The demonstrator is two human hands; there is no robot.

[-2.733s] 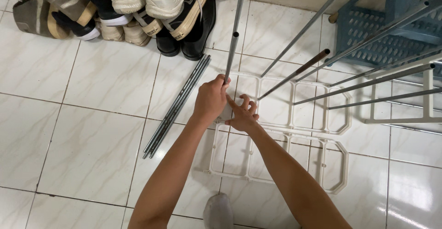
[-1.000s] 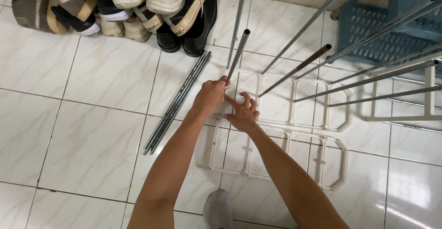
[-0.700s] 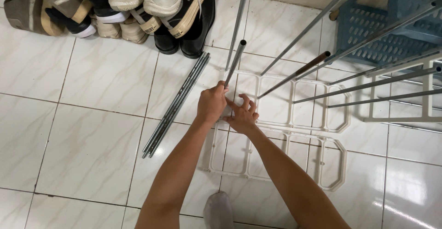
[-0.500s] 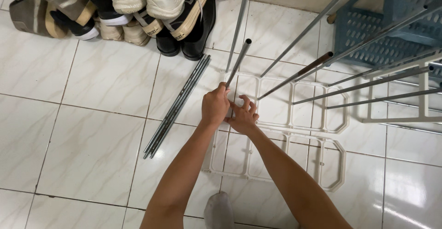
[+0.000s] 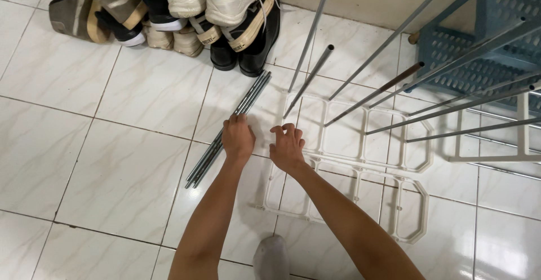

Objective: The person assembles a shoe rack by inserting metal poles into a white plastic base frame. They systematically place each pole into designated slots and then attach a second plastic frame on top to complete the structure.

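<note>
The left hand (image 5: 238, 137) rests, fingers curled downward, on a bundle of loose metal rods (image 5: 230, 129) lying on the tiled floor (image 5: 101, 161) just to the left of the white plastic frame (image 5: 360, 161); whether the fingers have closed around a rod cannot be determined. The right hand (image 5: 286, 147) hovers with fingers spread and slightly bent over the frame's left edge, holding nothing. The frame lies flat on the floor, and several metal poles stand upright in it; the short pole (image 5: 309, 80) nearest its left corner stands free of both hands, with a taller pole (image 5: 311, 32) just behind it. Beyond the frame's far left corner, a pile of shoes (image 5: 186, 15) lies against the wall. A blue perforated plastic shelf (image 5: 479, 43) stands beyond the frame's right end. A grey-socked foot (image 5: 271, 260) shows on the near side of the frame.
</note>
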